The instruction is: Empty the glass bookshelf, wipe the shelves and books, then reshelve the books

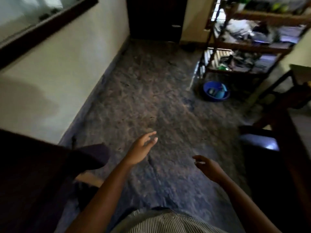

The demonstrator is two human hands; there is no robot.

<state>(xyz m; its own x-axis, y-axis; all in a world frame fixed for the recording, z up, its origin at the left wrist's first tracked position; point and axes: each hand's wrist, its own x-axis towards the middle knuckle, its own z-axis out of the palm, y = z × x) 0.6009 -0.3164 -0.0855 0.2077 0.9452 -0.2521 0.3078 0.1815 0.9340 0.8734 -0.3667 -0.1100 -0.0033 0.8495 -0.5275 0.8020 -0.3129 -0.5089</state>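
Both hands are empty. The left hand, at lower centre of the frame, has its fingers loosely straight and spread. The right hand, a little lower and to the right, has its fingers slackly curled round nothing. They hang apart above the dark mottled stone floor and touch nothing, which suits someone crossing a room rather than working. I judge this a walk between stations, perhaps to fetch something for wiping.

No books show anywhere, and the glass bookshelf cannot be picked out with certainty. The pale glazed panel in a dark wooden frame, at upper left above the cream wall, may be part of it, but it is cut by the frame edge and shows only glare.

At upper right an open wooden rack carries crumpled cloth-like heaps, too blurred to name. A round blue plastic basin stands on the floor at its foot, with something bluish inside that I cannot make out. A dark door closes the passage at top centre. Dark furniture fills the lower left in deep shadow, its form unreadable. A dark wooden chair with a shiny blue seat sits at the right edge, partly cut off. Striped fabric of the person's clothing fills the bottom edge.
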